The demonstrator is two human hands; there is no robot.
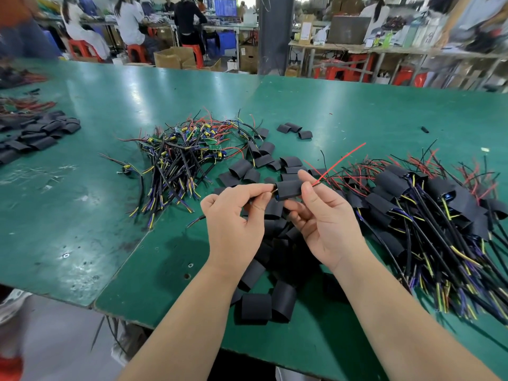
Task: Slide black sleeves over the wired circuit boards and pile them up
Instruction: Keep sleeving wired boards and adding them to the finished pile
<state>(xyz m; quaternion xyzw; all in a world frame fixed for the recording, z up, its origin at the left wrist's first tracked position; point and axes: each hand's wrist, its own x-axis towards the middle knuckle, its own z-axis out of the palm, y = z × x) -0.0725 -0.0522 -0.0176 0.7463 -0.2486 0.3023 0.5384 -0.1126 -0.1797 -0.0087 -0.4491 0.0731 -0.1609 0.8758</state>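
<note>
Between my two hands, above the table, I hold a black sleeve (288, 189) that sits over a wired circuit board. My left hand (233, 215) pinches the board's black cable at the sleeve's left mouth. My right hand (321, 213) pinches the sleeve's right end, where red and black wires (343, 160) stick out up to the right. Loose black sleeves (264, 259) lie beneath my hands. Bare wired boards (187, 149) are heaped to the left. Sleeved boards (428, 207) are piled at the right.
The green table (82, 215) has a seam running diagonally and a front edge close to me. More black sleeves (35, 136) lie at the far left, three (295, 130) lie beyond the pile. People sit at benches in the background.
</note>
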